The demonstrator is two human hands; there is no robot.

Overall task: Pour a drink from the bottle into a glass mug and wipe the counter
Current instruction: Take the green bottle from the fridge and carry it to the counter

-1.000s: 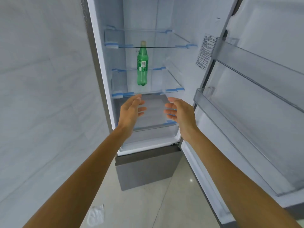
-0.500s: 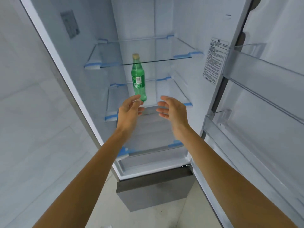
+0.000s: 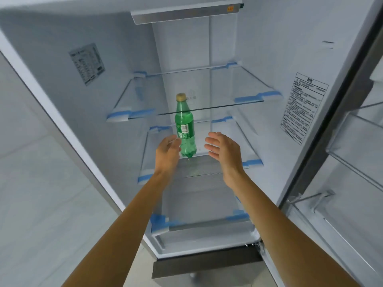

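Bottle (image 3: 185, 129) beneath upper glass shelf (image 3: 232, 85)

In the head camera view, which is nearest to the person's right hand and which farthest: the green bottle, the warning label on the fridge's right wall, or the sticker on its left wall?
1. green bottle, just left of the right hand.
2. warning label, higher up on the right wall.
3. sticker, high on the left wall, across the fridge.
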